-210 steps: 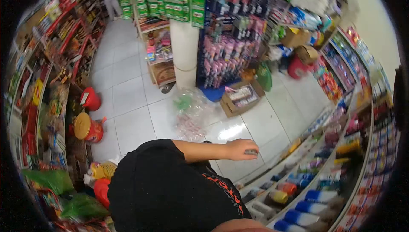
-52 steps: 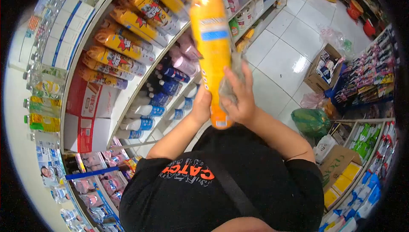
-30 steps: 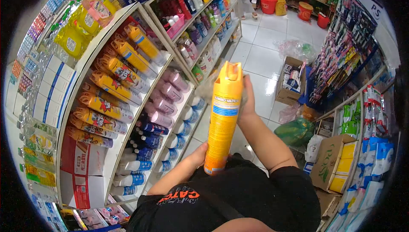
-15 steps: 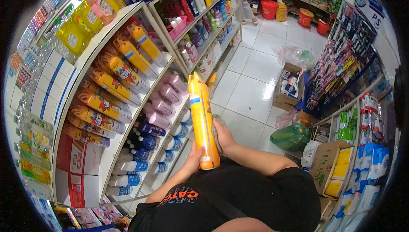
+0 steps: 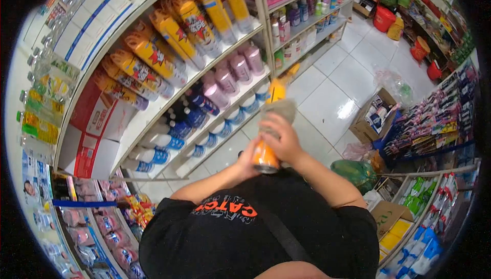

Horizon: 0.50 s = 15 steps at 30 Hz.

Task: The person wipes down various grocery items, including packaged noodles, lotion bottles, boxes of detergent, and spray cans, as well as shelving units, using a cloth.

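Note:
A yellow-orange spray can [image 5: 266,159] is held in front of my chest, its base toward me and its capped end pointing away. My left hand [image 5: 247,159] is closed around the can near the base. A grey cloth [image 5: 281,110] is in my right hand [image 5: 281,136], pressed over the upper body of the can and hiding much of it. The cloth and the fingers on it are slightly blurred. To the left, similar yellow spray cans [image 5: 188,20] stand in a row on a white shelf [image 5: 212,69].
Below them are pink canisters [image 5: 240,68] and blue-and-white containers [image 5: 166,142]. A red-and-white carton [image 5: 94,138] sits at the row's near end. Across the tiled floor [image 5: 323,106] are an open cardboard box [image 5: 369,120], a green bag [image 5: 354,173] and a hanging rack [image 5: 427,130].
The can has come closer to my body. My right hand with the cloth has moved from the can's side to over its upper part. The view has shifted toward the lower left shelves.

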{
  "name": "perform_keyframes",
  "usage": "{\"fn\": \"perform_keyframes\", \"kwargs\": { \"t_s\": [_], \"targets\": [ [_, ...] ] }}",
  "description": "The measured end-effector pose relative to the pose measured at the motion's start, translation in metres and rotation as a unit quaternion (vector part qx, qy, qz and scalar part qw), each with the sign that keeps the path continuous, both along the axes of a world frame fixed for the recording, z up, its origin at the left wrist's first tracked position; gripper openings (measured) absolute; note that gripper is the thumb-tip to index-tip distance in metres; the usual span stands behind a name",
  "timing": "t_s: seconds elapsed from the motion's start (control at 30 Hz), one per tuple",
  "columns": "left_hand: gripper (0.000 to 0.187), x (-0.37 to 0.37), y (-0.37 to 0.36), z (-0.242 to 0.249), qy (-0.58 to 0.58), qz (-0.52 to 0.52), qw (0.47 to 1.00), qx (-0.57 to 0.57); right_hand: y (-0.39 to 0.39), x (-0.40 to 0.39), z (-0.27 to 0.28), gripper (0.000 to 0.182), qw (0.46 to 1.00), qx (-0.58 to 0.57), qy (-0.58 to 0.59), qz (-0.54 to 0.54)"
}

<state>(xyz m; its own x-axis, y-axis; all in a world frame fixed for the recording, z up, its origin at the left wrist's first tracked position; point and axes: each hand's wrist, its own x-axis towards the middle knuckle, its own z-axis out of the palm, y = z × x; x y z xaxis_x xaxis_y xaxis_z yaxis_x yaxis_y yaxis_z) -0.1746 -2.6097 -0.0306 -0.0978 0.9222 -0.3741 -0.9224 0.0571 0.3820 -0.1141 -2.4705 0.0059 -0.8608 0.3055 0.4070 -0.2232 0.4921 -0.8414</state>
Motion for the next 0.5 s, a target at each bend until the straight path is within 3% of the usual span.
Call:
{"fn": "perform_keyframes", "kwargs": {
  "t_s": [0.03, 0.1, 0.23, 0.33, 0.43, 0.5],
  "targets": [
    [0.053, 0.006, 0.002, 0.012, -0.058, 0.092, 0.985, -0.130, -0.009, 0.005, -0.004, 0.028, 0.999, -0.022, -0.021, 0.038],
    [0.048, 0.007, -0.004, -0.005, -0.082, 0.095, 0.983, -0.137, -0.020, 0.012, -0.007, 0.027, 0.990, -0.066, -0.060, 0.111],
    [0.045, -0.003, -0.001, -0.047, -0.108, 0.132, 0.980, -0.101, -0.022, 0.012, 0.000, 0.026, 0.950, 0.202, 0.051, 0.232],
    [0.045, -0.012, 0.010, -0.058, -0.119, 0.168, 0.978, -0.032, -0.024, 0.010, 0.003, 0.024, 0.915, 0.284, 0.096, 0.269],
    [0.045, -0.011, 0.010, -0.064, -0.139, 0.185, 0.973, 0.007, -0.015, 0.002, -0.003, 0.021, 0.883, 0.404, 0.183, 0.156],
    [0.045, -0.010, 0.008, -0.065, -0.154, 0.189, 0.970, 0.024, -0.012, -0.002, -0.010, 0.021, 0.899, 0.379, 0.173, 0.133]
  ]
}}
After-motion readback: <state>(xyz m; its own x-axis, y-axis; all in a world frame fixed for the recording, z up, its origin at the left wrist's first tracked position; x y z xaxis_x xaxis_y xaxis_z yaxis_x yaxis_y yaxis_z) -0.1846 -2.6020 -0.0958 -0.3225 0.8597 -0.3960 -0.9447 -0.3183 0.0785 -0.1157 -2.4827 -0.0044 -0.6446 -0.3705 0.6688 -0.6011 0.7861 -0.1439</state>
